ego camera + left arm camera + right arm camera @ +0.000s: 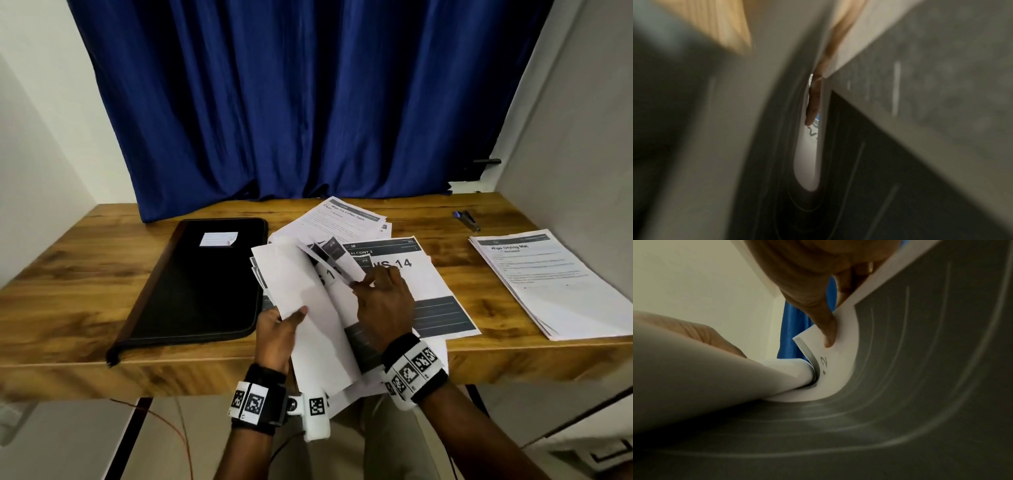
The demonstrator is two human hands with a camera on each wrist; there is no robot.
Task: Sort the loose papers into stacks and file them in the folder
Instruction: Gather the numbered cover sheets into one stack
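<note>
A loose pile of printed papers (404, 274) lies at the table's middle, some hanging over the front edge. My left hand (279, 325) grips a lifted bundle of sheets (301, 294) by its lower edge, thumb on top. My right hand (380, 294) pinches the curled top edges of several sheets (830, 363), one fingertip (829, 339) pressing on a page. The black zipped folder (202, 281) lies shut to the left with a white label (218, 238). A sorted stack (555, 284) rests at the right. The left wrist view is blurred, showing only paper surfaces (807, 162).
A blue stapler (466, 220) sits at the back right of the wooden table (68, 284). A blue curtain (308, 102) hangs behind. More sheets (346, 219) fan out toward the curtain. Walls close in on both sides.
</note>
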